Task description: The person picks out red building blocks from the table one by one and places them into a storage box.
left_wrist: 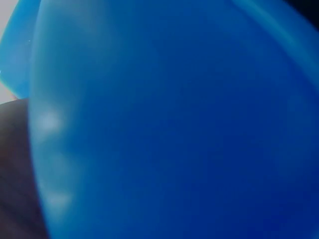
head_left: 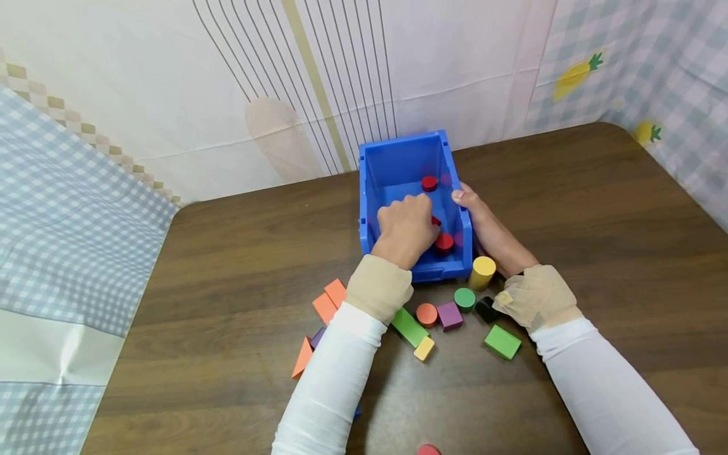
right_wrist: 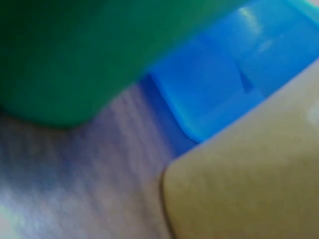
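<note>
A blue plastic bin (head_left: 404, 145) stands at the table's back edge, with red round blocks (head_left: 444, 242) on its floor. My left hand (head_left: 406, 229) reaches down inside, knuckles up and fingers curled; a small red block (head_left: 435, 220) shows between its thumb and forefinger, mostly hidden. My right hand (head_left: 483, 218) grips the bin's right wall, thumb on the rim, other fingers out of sight. Blue bin wall (left_wrist: 174, 124) fills the left wrist view. Close in the right wrist view are a green round block (right_wrist: 89, 59) and a yellow cylinder (right_wrist: 249, 179).
In front of the bin lie a purple block (head_left: 450, 315), an orange round block (head_left: 426, 315), green blocks (head_left: 503, 342) and a black piece (head_left: 486, 309). Orange blocks (head_left: 325, 308) are beside my left forearm. Printed cloth (head_left: 466, 76) hangs behind the wooden table (head_left: 244, 253).
</note>
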{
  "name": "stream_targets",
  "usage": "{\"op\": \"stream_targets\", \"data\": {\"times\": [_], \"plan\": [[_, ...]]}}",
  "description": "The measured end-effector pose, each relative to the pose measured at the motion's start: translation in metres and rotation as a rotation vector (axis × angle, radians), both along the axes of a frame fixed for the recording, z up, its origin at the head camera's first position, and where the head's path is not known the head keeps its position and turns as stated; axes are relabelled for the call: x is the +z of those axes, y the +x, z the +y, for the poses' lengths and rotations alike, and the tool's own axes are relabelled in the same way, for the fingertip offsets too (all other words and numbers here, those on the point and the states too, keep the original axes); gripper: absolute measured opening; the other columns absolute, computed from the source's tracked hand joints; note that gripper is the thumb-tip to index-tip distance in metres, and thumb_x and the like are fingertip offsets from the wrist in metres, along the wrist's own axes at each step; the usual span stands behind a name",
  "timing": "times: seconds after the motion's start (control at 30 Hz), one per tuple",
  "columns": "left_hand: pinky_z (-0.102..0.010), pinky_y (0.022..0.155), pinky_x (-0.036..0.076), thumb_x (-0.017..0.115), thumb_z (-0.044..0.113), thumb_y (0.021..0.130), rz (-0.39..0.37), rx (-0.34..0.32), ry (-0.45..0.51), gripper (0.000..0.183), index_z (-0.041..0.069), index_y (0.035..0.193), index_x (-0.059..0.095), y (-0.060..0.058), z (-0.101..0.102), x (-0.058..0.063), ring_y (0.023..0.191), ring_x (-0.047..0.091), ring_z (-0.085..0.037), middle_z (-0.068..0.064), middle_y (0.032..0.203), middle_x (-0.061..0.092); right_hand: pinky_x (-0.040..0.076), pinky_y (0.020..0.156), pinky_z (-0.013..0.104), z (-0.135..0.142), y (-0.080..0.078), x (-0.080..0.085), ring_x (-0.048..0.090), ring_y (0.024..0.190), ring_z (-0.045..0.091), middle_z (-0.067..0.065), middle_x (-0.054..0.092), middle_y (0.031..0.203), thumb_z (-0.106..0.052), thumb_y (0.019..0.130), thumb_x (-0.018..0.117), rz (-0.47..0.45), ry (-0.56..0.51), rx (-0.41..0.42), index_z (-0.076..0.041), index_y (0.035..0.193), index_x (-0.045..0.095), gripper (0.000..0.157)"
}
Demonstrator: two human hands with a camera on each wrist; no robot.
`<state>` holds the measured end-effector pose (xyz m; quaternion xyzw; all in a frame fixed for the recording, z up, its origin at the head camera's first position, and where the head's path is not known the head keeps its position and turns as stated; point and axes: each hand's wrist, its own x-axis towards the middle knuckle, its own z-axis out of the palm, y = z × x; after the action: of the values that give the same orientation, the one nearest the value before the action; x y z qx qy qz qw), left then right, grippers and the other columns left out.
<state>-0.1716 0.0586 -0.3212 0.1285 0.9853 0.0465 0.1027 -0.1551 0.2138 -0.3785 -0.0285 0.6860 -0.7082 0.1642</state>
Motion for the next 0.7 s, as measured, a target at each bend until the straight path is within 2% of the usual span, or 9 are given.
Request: {"op": "stream_targets", "data": {"times": [0.17,0.43,0.7], "plan": [[-0.044,0.078,0.060,0.071,0.037,0.100,-0.011,0.018,0.008,0.024,0.015,0.109,0.073,-0.0038,0.0005,-0.0022,0.078,0.067,-0.025,-0.004,0.094,0.072,0.025,0.121,0.068,-0.0004,-0.0006,-0.0012,0.031,0.151,0.038,0.007,0.020,0.172,-0.065,0.100,0.039,-0.004,0.013,-0.007,-0.036,0.169,0.009,0.081],[-0.044,0.079,0.060,0.068,0.036,0.102,-0.039,0.042,0.016,0.023,0.015,0.108,0.073,-0.0079,-0.0006,-0.0067,0.078,0.067,-0.025,-0.005,0.093,0.071,0.024,0.122,0.068,-0.0018,-0.0016,-0.0023,0.031,0.151,0.038,0.007,0.020,0.172,-0.064,0.101,0.039,0.005,0.008,-0.009,-0.035,0.170,0.010,0.080],[-0.042,0.077,0.060,0.069,0.039,0.101,-0.050,0.047,0.020,0.024,0.015,0.107,0.072,-0.0095,0.0019,-0.0007,0.075,0.067,-0.023,-0.004,0.087,0.069,0.023,0.122,0.068,-0.0003,-0.0015,-0.0005,0.029,0.152,0.038,0.007,0.019,0.173,-0.063,0.101,0.038,-0.001,-0.012,-0.006,-0.033,0.170,0.008,0.082]]}}
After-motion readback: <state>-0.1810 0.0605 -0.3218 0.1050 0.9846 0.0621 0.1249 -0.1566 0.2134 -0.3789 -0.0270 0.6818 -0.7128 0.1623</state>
